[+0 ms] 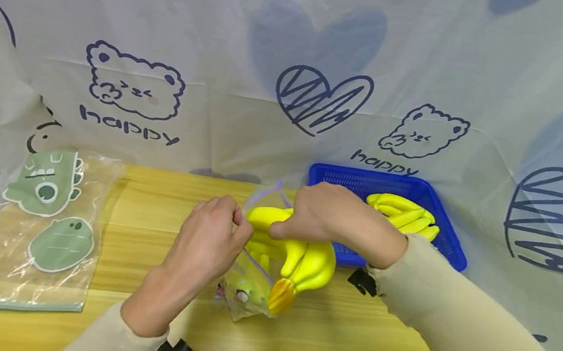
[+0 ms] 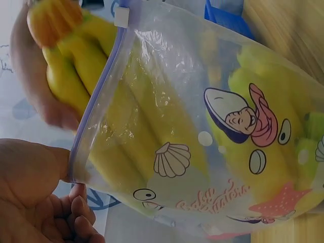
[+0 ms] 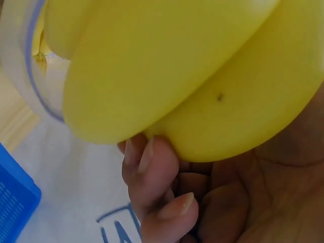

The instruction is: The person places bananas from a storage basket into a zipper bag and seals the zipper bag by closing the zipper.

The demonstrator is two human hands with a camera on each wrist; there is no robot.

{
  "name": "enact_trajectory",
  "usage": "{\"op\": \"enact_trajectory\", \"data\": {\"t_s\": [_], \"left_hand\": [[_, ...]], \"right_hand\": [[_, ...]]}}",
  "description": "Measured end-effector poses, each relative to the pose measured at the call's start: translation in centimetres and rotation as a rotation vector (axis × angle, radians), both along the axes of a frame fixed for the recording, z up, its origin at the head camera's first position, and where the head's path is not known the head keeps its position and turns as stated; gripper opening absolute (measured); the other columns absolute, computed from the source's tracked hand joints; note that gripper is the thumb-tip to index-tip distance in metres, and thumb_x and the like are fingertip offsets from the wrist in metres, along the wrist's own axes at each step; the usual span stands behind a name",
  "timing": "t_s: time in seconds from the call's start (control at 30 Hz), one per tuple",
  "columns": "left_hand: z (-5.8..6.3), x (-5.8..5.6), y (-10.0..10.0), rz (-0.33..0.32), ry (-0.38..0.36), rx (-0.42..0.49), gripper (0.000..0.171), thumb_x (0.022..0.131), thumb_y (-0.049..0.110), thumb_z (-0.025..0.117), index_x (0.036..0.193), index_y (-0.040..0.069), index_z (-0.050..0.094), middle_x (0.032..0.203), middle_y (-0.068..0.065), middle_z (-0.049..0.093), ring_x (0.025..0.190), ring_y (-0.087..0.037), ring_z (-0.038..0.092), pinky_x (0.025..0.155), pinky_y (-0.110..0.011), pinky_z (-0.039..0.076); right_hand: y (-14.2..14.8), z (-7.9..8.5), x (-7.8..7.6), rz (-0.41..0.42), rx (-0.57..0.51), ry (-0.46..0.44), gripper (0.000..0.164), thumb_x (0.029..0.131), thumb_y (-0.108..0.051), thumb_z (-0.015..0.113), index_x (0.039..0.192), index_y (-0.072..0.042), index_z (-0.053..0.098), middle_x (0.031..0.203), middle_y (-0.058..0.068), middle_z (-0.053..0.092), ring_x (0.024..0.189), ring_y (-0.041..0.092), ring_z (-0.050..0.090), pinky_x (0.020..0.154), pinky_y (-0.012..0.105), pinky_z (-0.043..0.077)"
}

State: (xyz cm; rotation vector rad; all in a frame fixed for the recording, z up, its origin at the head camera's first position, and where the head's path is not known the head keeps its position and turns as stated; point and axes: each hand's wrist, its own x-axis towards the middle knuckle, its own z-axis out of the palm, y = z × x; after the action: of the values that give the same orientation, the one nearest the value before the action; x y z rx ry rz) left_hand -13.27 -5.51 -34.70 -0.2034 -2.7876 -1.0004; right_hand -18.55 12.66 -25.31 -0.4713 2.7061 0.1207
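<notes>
My left hand (image 1: 207, 240) pinches the purple-edged mouth of a clear zip bag (image 2: 238, 116) between thumb and finger. Printed shells, a starfish and a cartoon figure cover the bag, and a white slider sits at one end of its zip. Yellow bananas (image 2: 223, 147) show through the plastic. In my right hand (image 1: 330, 217) is a bunch of bananas (image 1: 314, 266), its orange-brown stem end pointing down toward me in the head view. Part of this bunch is inside the bag's mouth; the stem end sticks out. Fingertips (image 3: 152, 157) curl under the bananas in the right wrist view.
Behind my right hand stands a blue plastic basket (image 1: 451, 239) with another banana bunch (image 1: 408, 214) in it. A large clear bag with green dinosaur prints (image 1: 61, 245) lies flat at the left of the wooden table (image 1: 140, 263). A printed cloth (image 1: 236, 39) hangs behind.
</notes>
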Motion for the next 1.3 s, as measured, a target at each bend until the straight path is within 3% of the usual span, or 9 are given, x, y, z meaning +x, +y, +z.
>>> {"op": "enact_trajectory", "data": {"t_s": [0.13, 0.27, 0.43, 0.63, 0.77, 0.97, 1.07, 1.17, 1.3], "left_hand": [[-0.1, 0.1, 0.1, -0.003, 0.027, -0.004, 0.012, 0.096, 0.014, 0.058, 0.087, 0.007, 0.06, 0.082, -0.006, 0.06, 0.084, -0.032, 0.058, 0.076, -0.041, 0.05], [-0.1, 0.3, 0.1, -0.009, 0.005, -0.023, 0.011, 0.096, 0.016, 0.062, 0.091, 0.005, 0.062, 0.085, -0.007, 0.061, 0.086, -0.032, 0.058, 0.077, -0.041, 0.05], [0.1, 0.8, 0.0, -0.027, -0.06, -0.064, 0.017, 0.093, 0.018, 0.067, 0.101, 0.003, 0.062, 0.09, -0.008, 0.062, 0.086, -0.03, 0.055, 0.078, -0.04, 0.048], [0.1, 0.9, -0.1, -0.035, -0.012, -0.069, 0.009, 0.096, 0.011, 0.064, 0.097, 0.003, 0.063, 0.084, -0.007, 0.061, 0.081, -0.028, 0.055, 0.071, -0.039, 0.048], [0.1, 1.2, -0.1, -0.046, -0.022, -0.085, 0.008, 0.094, 0.008, 0.064, 0.099, 0.002, 0.062, 0.083, -0.008, 0.062, 0.078, -0.028, 0.055, 0.071, -0.039, 0.048], [0.5, 2.4, -0.4, -0.115, -0.082, -0.186, 0.03, 0.087, 0.006, 0.069, 0.11, -0.004, 0.054, 0.072, -0.008, 0.06, 0.062, -0.025, 0.056, 0.057, -0.039, 0.048], [1.0, 2.8, -0.7, -0.16, -0.117, -0.211, 0.036, 0.084, 0.002, 0.071, 0.112, -0.004, 0.049, 0.066, -0.007, 0.057, 0.054, -0.022, 0.055, 0.05, -0.038, 0.045], [1.7, 3.1, -0.9, -0.189, -0.158, -0.189, 0.037, 0.083, 0.002, 0.071, 0.111, 0.0, 0.047, 0.067, -0.006, 0.057, 0.054, -0.022, 0.055, 0.05, -0.037, 0.044], [2.1, 2.8, -1.0, -0.152, -0.159, -0.134, 0.029, 0.088, 0.006, 0.069, 0.108, 0.003, 0.048, 0.068, -0.007, 0.058, 0.053, -0.022, 0.055, 0.05, -0.036, 0.044]], "right_hand": [[-1.3, -1.1, -1.2, -0.014, 0.002, -0.02, 0.051, 0.085, -0.068, 0.064, 0.078, -0.018, 0.058, 0.082, 0.002, 0.064, 0.077, 0.021, 0.06, 0.068, 0.035, 0.047], [-1.8, -1.8, -1.9, -0.031, -0.018, -0.002, 0.052, 0.085, -0.069, 0.065, 0.078, -0.018, 0.059, 0.085, 0.003, 0.066, 0.077, 0.021, 0.06, 0.069, 0.035, 0.048], [-2.0, -2.4, -2.1, -0.062, -0.064, -0.013, 0.051, 0.083, -0.067, 0.068, 0.073, -0.019, 0.056, 0.076, 0.001, 0.062, 0.07, 0.019, 0.057, 0.062, 0.033, 0.046], [-2.4, -3.2, -1.9, -0.064, -0.116, -0.008, 0.054, 0.085, -0.069, 0.067, 0.07, -0.019, 0.056, 0.073, 0.0, 0.058, 0.067, 0.019, 0.056, 0.059, 0.034, 0.046], [-2.5, -3.9, -2.1, -0.092, -0.111, 0.035, 0.056, 0.086, -0.073, 0.065, 0.084, -0.016, 0.067, 0.087, 0.003, 0.068, 0.078, 0.023, 0.063, 0.067, 0.038, 0.051], [-2.0, -4.6, -2.8, -0.133, -0.101, 0.048, 0.063, 0.087, -0.074, 0.062, 0.102, -0.014, 0.073, 0.103, 0.004, 0.073, 0.091, 0.025, 0.066, 0.081, 0.042, 0.054], [-2.0, -4.8, -3.1, -0.163, -0.092, 0.049, 0.061, 0.087, -0.072, 0.06, 0.099, -0.013, 0.073, 0.102, 0.006, 0.072, 0.091, 0.026, 0.066, 0.081, 0.042, 0.054], [-2.2, -5.2, -3.1, -0.207, -0.089, 0.078, 0.059, 0.087, -0.072, 0.059, 0.093, -0.014, 0.072, 0.097, 0.005, 0.071, 0.087, 0.026, 0.065, 0.076, 0.042, 0.053], [-2.9, -6.0, -2.3, -0.202, -0.084, 0.168, 0.059, 0.09, -0.073, 0.058, 0.084, -0.014, 0.068, 0.088, 0.005, 0.07, 0.077, 0.025, 0.065, 0.065, 0.041, 0.053]]}}
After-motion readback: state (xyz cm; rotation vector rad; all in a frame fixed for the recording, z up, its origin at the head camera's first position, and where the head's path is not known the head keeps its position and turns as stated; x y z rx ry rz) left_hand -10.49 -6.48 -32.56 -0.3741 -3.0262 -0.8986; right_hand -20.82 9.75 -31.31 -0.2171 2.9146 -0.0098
